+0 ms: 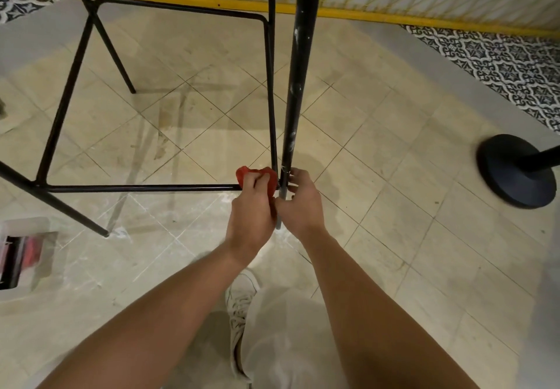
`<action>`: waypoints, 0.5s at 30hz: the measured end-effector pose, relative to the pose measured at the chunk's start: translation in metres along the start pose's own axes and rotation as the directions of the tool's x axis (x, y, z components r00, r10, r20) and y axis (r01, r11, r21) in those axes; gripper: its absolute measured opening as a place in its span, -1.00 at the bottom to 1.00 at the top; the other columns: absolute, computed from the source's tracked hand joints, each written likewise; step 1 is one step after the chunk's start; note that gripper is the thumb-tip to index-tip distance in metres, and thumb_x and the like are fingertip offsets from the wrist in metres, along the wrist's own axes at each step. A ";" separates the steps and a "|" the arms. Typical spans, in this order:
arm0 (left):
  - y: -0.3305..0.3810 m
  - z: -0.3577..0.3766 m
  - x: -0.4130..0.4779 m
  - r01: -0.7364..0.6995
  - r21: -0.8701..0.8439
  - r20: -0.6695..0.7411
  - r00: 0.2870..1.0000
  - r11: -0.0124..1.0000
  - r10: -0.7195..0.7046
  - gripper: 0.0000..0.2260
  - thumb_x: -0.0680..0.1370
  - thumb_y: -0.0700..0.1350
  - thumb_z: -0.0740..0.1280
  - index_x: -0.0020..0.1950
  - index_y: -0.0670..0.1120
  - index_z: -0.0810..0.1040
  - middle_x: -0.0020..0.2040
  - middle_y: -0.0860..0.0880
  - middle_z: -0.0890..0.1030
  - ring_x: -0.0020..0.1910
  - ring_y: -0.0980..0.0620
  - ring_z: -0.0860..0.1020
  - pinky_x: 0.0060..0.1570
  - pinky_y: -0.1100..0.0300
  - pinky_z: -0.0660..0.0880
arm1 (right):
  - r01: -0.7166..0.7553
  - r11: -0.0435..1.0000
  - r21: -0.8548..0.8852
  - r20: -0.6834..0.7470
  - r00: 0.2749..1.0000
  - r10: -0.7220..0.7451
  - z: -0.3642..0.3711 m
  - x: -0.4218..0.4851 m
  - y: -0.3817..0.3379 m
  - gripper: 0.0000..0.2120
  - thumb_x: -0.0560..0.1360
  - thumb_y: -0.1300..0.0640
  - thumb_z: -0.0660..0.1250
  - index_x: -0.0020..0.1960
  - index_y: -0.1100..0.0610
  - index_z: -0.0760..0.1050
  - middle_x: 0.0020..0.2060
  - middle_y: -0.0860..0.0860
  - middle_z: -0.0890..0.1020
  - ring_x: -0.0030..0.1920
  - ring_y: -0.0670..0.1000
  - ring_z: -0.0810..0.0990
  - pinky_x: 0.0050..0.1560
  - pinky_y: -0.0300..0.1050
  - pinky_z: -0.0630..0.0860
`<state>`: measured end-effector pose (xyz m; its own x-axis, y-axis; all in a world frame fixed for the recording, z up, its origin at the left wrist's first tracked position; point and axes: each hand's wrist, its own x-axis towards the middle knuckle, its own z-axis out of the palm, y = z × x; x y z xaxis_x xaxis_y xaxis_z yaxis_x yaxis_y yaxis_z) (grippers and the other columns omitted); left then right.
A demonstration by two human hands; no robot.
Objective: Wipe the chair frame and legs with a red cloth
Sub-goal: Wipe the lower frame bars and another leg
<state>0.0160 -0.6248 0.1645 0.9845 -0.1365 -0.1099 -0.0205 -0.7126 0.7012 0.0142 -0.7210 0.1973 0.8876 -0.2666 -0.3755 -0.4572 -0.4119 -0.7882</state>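
1. Cloth [244, 174]: red, bunched; sits at the corner where the low rail [136, 188] meets the thin leg [272, 100] of the black frame [181, 8].
2. Left hand [251, 206]: clenches the cloth, fingers curled over it; presses it onto that joint.
3. Right hand [301, 203]: grasps the foot of the thick pole [298, 70] just beside the leg, fingers wrapped round it; touches the left hand.
4. Pole: stands near upright, flecked with pale paint.
5. Floor [394, 176]: beige tile, scuffed; bears a white shoe [241, 303] below the hands, a round black base [512, 173] well to the right, a box [18, 255] at the left edge.
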 end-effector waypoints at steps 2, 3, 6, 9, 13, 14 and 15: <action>-0.002 0.000 0.000 -0.004 -0.073 0.030 1.000 0.997 0.006 -0.53 0.52 -0.23 0.32 0.42 -0.10 0.34 0.32 0.02 0.34 -0.21 -0.08 0.58 -0.29 0.16 0.59 | -0.008 1.000 0.010 -0.006 1.000 0.008 -0.001 0.003 0.001 -0.49 0.38 0.31 0.35 0.29 0.09 0.36 0.14 -0.04 0.53 0.16 -0.04 0.48 0.12 -0.19 0.43; -0.005 -0.003 0.000 -0.029 -0.089 0.033 0.999 0.996 0.032 -0.55 0.52 -0.23 0.31 0.41 -0.10 0.36 0.30 0.02 0.35 -0.23 -0.10 0.59 -0.35 0.12 0.60 | -0.010 1.000 0.008 -0.008 1.000 0.010 -0.001 0.003 0.002 -0.50 0.38 0.32 0.33 0.29 0.09 0.37 0.14 -0.03 0.53 0.17 -0.02 0.49 0.14 -0.15 0.45; -0.012 -0.013 0.005 -0.018 -0.159 -0.006 1.000 0.987 0.017 -0.64 0.54 -0.21 0.28 0.34 -0.08 0.42 0.20 0.03 0.40 -0.33 -0.06 0.59 -0.54 0.13 0.54 | -0.013 1.000 0.008 -0.006 1.000 0.013 -0.001 0.004 0.001 -0.50 0.38 0.36 0.27 0.29 0.10 0.37 0.16 0.00 0.54 0.18 0.02 0.49 0.20 -0.05 0.47; -0.014 -0.018 0.010 0.085 -0.224 -0.064 0.993 0.971 -0.101 -0.69 0.56 -0.21 0.25 0.30 -0.07 0.41 0.12 0.01 0.43 -0.33 -0.07 0.59 -0.51 0.09 0.54 | -0.010 1.000 0.010 0.017 1.000 0.010 -0.002 0.003 0.001 -0.49 0.39 0.37 0.25 0.31 0.09 0.36 0.18 0.00 0.53 0.20 0.03 0.49 0.21 -0.02 0.47; -0.006 -0.002 0.003 0.022 -0.182 0.002 1.000 0.983 -0.022 -0.74 0.58 -0.17 0.23 0.27 -0.04 0.40 0.08 0.02 0.47 -0.31 0.02 0.56 -0.44 0.18 0.49 | -0.036 0.998 0.042 0.072 0.997 0.033 -0.008 0.002 -0.001 -0.48 0.38 0.34 0.29 0.31 0.07 0.36 0.17 -0.01 0.53 0.17 -0.01 0.48 0.07 -0.18 0.43; -0.004 0.003 0.001 -0.002 -0.170 0.000 1.000 0.985 0.002 -0.75 0.60 -0.15 0.22 0.29 -0.04 0.39 0.06 0.04 0.50 -0.35 0.07 0.54 -0.46 0.25 0.45 | -0.044 0.998 0.053 0.088 0.995 0.039 -0.009 0.001 -0.001 -0.49 0.38 0.32 0.30 0.31 0.06 0.35 0.16 -0.01 0.52 0.14 -0.03 0.47 -0.01 -0.26 0.40; -0.001 0.006 -0.001 -0.033 -0.159 0.000 0.999 0.987 0.033 -0.75 0.61 -0.13 0.22 0.30 -0.05 0.39 0.04 0.06 0.51 -0.37 0.11 0.52 -0.46 0.29 0.44 | -0.048 0.997 0.062 0.099 0.994 0.042 -0.010 0.001 -0.002 -0.49 0.39 0.30 0.31 0.31 0.05 0.35 0.16 -0.02 0.52 0.12 -0.05 0.46 -0.10 -0.32 0.37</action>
<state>0.0137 -0.6285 0.1596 0.9833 -0.1600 -0.0861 -0.0252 -0.5896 0.8073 0.0155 -0.7296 0.2035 0.8687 -0.1959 -0.4550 -0.4953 -0.3438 -0.7978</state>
